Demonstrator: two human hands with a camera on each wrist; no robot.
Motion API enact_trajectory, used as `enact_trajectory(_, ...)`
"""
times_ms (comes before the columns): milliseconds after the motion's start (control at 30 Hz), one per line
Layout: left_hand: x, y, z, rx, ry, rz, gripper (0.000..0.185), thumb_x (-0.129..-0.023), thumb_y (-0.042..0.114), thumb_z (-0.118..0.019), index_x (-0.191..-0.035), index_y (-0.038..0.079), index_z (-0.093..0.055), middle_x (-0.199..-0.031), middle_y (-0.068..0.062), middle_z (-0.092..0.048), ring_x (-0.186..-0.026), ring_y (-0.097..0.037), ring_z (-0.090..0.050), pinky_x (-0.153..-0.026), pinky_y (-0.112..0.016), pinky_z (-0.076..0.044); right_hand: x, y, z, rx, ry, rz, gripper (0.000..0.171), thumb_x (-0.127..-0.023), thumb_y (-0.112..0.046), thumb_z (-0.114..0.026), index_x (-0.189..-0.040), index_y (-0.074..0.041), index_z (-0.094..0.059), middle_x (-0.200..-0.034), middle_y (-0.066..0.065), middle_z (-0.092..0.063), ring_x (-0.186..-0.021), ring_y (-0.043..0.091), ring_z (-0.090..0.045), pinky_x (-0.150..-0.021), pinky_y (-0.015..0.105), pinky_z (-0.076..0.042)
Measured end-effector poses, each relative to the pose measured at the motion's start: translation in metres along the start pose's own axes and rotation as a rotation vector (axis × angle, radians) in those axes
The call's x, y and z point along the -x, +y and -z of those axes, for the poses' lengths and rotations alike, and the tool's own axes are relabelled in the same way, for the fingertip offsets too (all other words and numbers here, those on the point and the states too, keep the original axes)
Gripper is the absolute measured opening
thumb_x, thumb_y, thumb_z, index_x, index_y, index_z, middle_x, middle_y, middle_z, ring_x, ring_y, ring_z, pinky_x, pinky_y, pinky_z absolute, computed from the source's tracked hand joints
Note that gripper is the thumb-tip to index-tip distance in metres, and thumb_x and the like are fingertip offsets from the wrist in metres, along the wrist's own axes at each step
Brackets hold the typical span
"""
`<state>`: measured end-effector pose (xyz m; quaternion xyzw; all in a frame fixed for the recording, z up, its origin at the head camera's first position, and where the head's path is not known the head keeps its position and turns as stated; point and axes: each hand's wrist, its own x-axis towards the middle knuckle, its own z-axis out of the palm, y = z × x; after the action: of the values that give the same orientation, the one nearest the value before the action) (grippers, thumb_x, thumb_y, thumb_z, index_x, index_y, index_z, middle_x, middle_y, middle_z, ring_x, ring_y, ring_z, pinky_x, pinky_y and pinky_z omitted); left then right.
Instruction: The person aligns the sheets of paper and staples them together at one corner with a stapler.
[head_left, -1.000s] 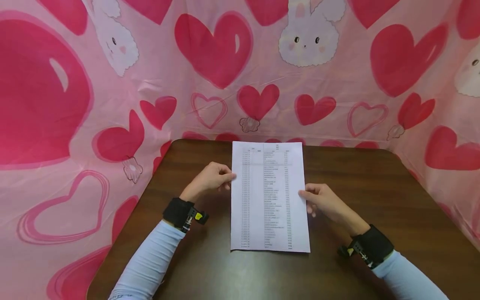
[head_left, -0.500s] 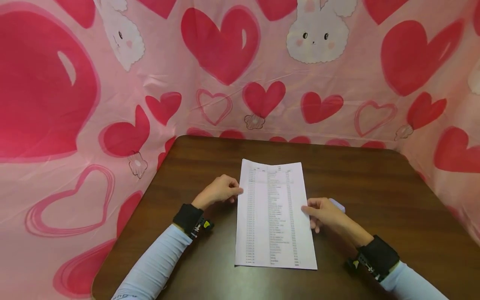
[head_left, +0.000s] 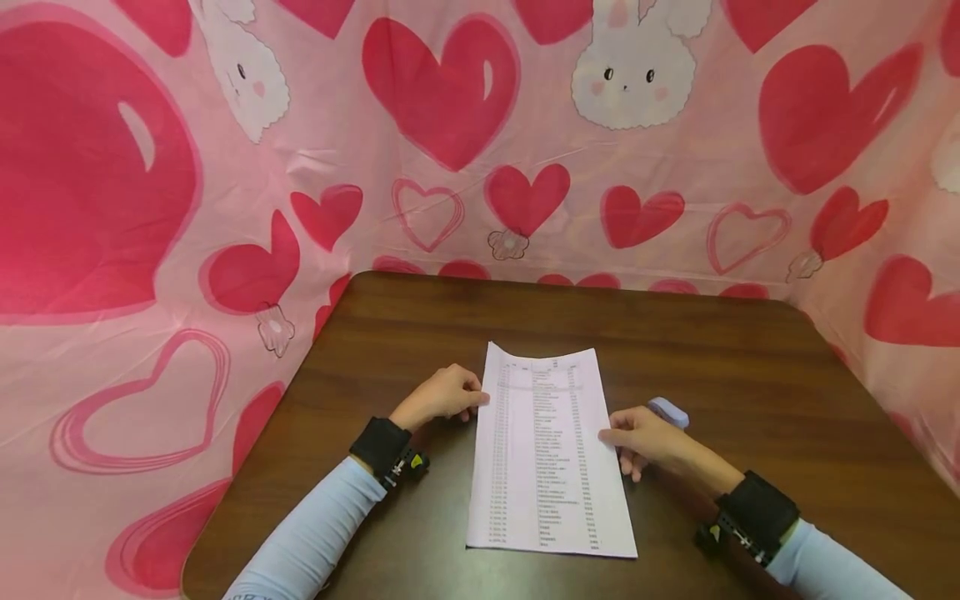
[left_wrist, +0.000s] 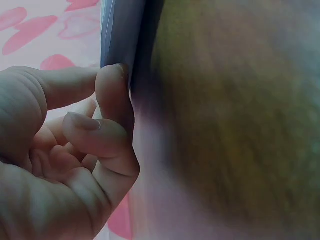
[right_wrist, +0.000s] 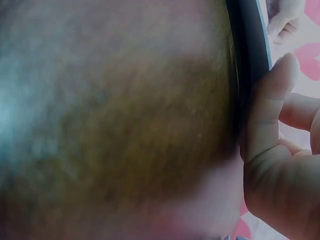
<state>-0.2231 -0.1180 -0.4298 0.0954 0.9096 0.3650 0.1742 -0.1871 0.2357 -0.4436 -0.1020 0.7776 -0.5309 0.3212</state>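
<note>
Printed paper (head_left: pixel 551 467), with columns of small text, is held at both long sides in the head view. Its upper edge bows and its lower edge is close to the tabletop. My left hand (head_left: pixel 446 392) pinches the left edge; in the left wrist view the paper edge (left_wrist: pixel 116 37) sits at the fingertips. My right hand (head_left: pixel 652 440) pinches the right edge a little lower, the thumb on the printed face. In the right wrist view the paper (right_wrist: pixel 254 42) is seen nearly edge-on beside the thumb. How many sheets there are, I cannot tell.
A small lavender object (head_left: pixel 667 412), partly hidden, lies on the table just behind my right hand. The brown wooden table (head_left: pixel 750 358) ends at a pink cloth (head_left: pixel 525 108) with hearts and rabbits, which hangs at the back and sides.
Both hands have lowered the paper toward the front of the table. Its top edge has tipped and now bows. The lavender object has come into sight behind the right hand.
</note>
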Motion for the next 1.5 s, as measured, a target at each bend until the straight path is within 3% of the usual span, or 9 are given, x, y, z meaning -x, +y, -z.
enact_trajectory(367,0.002,-0.004,0.002,0.016,-0.029,-0.008,0.019,-0.09,0.03,-0.071,-0.078,0.014,-0.073,-0.065,-0.002,-0.065,-0.052,-0.016,-0.056,-0.045,-0.026,-0.041,0.0,0.001,0.006,0.1,0.013,-0.015,0.031,-0.097,-0.026,-0.06,-0.1,0.005,-0.062,-0.065,0.004,-0.061,-0.043,0.009,-0.054,-0.042,0.022,-0.046)
enact_trajectory(467,0.003,-0.005,0.006,0.02,-0.021,0.002,0.021,-0.09,0.032,-0.071,-0.078,0.015,-0.074,-0.066,-0.002,-0.067,-0.054,-0.017,-0.058,-0.046,-0.026,-0.041,0.003,-0.001,0.01,0.218,0.054,-0.014,0.029,-0.097,-0.029,-0.061,-0.096,0.0,-0.064,-0.067,0.006,-0.062,-0.042,0.01,-0.054,-0.041,0.023,-0.046)
enact_trajectory(633,0.002,0.003,0.017,-0.01,0.074,-0.013,0.023,-0.091,0.035,-0.069,-0.084,0.014,-0.072,-0.069,-0.002,-0.065,-0.057,-0.018,-0.06,-0.048,-0.026,-0.041,0.013,-0.018,0.02,0.534,0.17,0.035,0.021,-0.096,-0.028,-0.061,-0.091,-0.008,-0.066,-0.067,0.006,-0.063,-0.043,0.017,-0.054,-0.042,0.029,-0.047)
enact_trajectory(767,0.001,0.023,0.021,-0.039,0.113,-0.125,0.021,-0.092,0.034,-0.067,-0.094,0.014,-0.07,-0.072,-0.003,-0.064,-0.061,-0.022,-0.062,-0.052,-0.027,-0.045,0.024,-0.037,0.031,0.704,0.26,0.084,0.019,-0.095,-0.026,-0.061,-0.094,-0.007,-0.067,-0.067,0.005,-0.06,-0.047,0.019,-0.054,-0.046,0.033,-0.048)
enact_trajectory(1033,0.0,0.089,0.011,-0.148,0.084,-0.362,0.019,-0.094,0.031,-0.065,-0.105,0.016,-0.069,-0.09,0.0,-0.071,-0.07,-0.017,-0.069,-0.061,-0.026,-0.05,0.039,-0.058,0.052,0.9,0.355,0.118,0.022,-0.095,-0.028,-0.062,-0.098,-0.007,-0.067,-0.071,-0.001,-0.062,-0.058,0.011,-0.054,-0.052,0.028,-0.046)
enact_trajectory(1200,-0.011,0.123,-0.009,-0.229,0.044,-0.475,0.018,-0.096,0.028,-0.063,-0.108,0.015,-0.068,-0.098,0.0,-0.072,-0.075,-0.01,-0.064,-0.066,-0.021,-0.049,0.046,-0.056,0.056,0.949,0.396,0.119,0.022,-0.094,-0.028,-0.063,-0.099,-0.007,-0.067,-0.07,-0.004,-0.062,-0.058,0.012,-0.053,-0.053,0.029,-0.044)
enact_trajectory(1500,-0.028,0.151,-0.057,-0.323,-0.041,-0.559,0.017,-0.095,0.021,-0.064,-0.11,0.013,-0.069,-0.104,0.002,-0.072,-0.085,-0.006,-0.064,-0.071,-0.016,-0.047,0.047,-0.036,0.058,1.043,0.405,0.052,0.028,-0.091,-0.037,-0.065,-0.096,-0.009,-0.064,-0.073,-0.005,-0.063,-0.06,0.011,-0.053,-0.051,0.032,-0.042)
